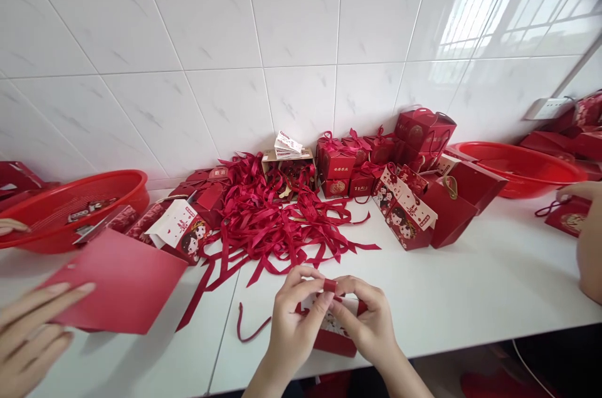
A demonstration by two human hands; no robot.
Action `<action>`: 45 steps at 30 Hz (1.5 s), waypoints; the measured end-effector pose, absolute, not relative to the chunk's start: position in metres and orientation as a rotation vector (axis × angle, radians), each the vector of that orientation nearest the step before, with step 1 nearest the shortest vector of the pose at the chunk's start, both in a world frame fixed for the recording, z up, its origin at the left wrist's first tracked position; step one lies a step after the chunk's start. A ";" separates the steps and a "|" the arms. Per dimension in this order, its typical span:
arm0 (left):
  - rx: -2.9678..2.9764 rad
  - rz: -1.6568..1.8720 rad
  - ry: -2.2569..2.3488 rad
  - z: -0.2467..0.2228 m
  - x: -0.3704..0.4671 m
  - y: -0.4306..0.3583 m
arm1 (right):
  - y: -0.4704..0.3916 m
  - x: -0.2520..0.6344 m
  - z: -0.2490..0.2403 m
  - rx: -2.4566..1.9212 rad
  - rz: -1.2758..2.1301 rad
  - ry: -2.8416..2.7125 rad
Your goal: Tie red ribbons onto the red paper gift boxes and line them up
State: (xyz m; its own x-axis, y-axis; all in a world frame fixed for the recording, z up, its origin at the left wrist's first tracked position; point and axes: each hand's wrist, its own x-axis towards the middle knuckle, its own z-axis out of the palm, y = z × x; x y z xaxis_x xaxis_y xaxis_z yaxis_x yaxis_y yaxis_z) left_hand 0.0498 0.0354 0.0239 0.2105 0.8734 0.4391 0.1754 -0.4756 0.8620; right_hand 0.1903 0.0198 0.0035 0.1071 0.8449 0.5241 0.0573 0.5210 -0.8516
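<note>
My left hand [297,307] and my right hand [364,313] meet at the front of the white table, thumbs and forefingers pinched on a short piece of red ribbon [330,286]. Beneath them sits a small red box [335,343] with a white printed panel, partly hidden by my fingers. A thin red cord [251,336] lies on the table to the left of my left hand. Beyond my hands spreads a heap of loose red ribbons [282,229].
Another person's hand [35,329] holds a red card sheet [125,282] at the left. Red basins [136,182] [517,166] stand at both sides. Red gift boxes [336,166] line the tiled wall. At the right edge, a person's arm [590,254] rests near a red box [567,213].
</note>
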 end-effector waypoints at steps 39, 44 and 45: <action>2.290 0.415 2.163 -0.072 0.058 0.214 | 0.026 0.310 -0.076 -2.086 0.200 -1.197; 2.307 0.440 2.150 -0.071 0.058 0.212 | 0.104 0.303 -0.063 -2.137 0.262 -1.201; 2.308 0.442 2.147 -0.071 0.057 0.211 | 0.120 0.302 -0.062 -2.142 0.285 -1.186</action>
State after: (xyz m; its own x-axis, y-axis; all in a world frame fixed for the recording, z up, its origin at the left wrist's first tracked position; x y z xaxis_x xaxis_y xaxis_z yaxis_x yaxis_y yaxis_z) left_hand 0.0570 0.2115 -0.0706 0.0520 0.9720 0.2290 0.9835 -0.0897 0.1574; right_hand 0.3020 0.1197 -0.0623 0.5643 0.8164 0.1227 0.6718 -0.3677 -0.6430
